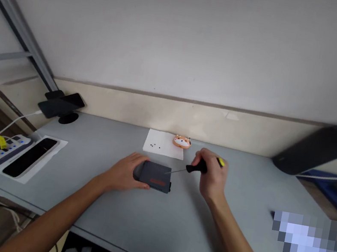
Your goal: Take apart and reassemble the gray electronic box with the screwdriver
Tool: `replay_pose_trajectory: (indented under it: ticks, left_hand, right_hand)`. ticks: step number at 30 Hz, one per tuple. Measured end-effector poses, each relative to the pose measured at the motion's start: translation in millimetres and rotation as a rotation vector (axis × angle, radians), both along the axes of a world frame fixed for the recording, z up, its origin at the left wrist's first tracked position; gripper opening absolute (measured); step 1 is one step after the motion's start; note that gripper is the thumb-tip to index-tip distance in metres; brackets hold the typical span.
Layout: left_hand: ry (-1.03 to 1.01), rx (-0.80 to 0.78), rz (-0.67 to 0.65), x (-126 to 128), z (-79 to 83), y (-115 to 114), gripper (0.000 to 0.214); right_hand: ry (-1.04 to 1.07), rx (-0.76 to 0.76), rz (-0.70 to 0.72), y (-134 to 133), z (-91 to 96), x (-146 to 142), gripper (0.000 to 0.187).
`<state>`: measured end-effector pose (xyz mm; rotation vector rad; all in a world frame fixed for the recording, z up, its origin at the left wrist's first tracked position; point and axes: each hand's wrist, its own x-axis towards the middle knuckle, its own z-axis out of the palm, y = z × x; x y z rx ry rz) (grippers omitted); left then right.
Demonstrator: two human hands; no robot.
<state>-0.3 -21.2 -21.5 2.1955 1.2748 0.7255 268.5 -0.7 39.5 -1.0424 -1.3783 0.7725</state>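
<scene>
Two grips are at work over the desk [183,224]. Our left grip [129,171] is wrapped around the left end of the dark box [155,171], clasping it from far edge to near edge, and our right grip [212,175] is clenched on the handle of a screwdriver [193,168]. The box appears to lie flat on the desk, in front of the paper [163,153]. We judge that the step in hand is working at a fastening: the tip points at the box's top near its right side, though we cannot tell whether it sits in a screw. The next move calls for a still box and a well-seated tip. A few dark specks, probably screws [154,145], lie on the paper, beside the orange case [182,141]. Reddish print on the box is too small for us to read, and we can make out no brand.
</scene>
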Motion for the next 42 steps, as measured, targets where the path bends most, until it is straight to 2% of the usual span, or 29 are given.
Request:
replay_pose_trajectory:
  ticks: [6, 8, 12, 14, 21, 26, 29, 35, 42]
  left_hand:
    - [0.007, 0.005, -0.015, 1, 0.3, 0, 0.080]
    - [0.005, -0.016, -0.031, 0, 3.5, 0, 0.079]
    - [-0.005, -0.031, -0.054, -2, 10.3, -3, 0.077]
    - [0.008, -0.034, -0.064, -3, 11.8, -4, 0.075]
    - [0.039, 0.022, -0.070, 1, 4.2, -3, 0.076]
    - [0.068, 0.016, -0.072, 3, 5.1, -5, 0.075]
    - [0.080, -0.008, -0.070, 4, 5.4, -5, 0.077]
    - [0.067, 0.003, -0.063, 4, 0.8, -4, 0.078]
    - [0.042, 0.014, -0.076, 4, -0.5, -3, 0.078]
  right_hand:
    - [-0.286, 0.019, 0.207, -25, 1.3, -34, 0.036]
    - [-0.283, 0.028, 0.180, -26, 0.4, -31, 0.037]
    - [-0.178, 0.001, 0.002, -13, -1.0, -5, 0.038]
    - [-0.198, -0.038, -0.051, -7, -0.8, 5, 0.038]
    - [-0.294, -0.097, 0.073, -12, 0.5, -10, 0.038]
    - [-0.255, -0.013, -0.049, -16, 6.1, -5, 0.039]
    - [-0.323, 0.054, -0.115, -16, 11.3, 2, 0.038]
    - [-0.551, 0.163, -0.031, -18, 6.4, -12, 0.039]
    - [-0.492, 0.213, -0.031, -21, 0.6, -14, 0.039]
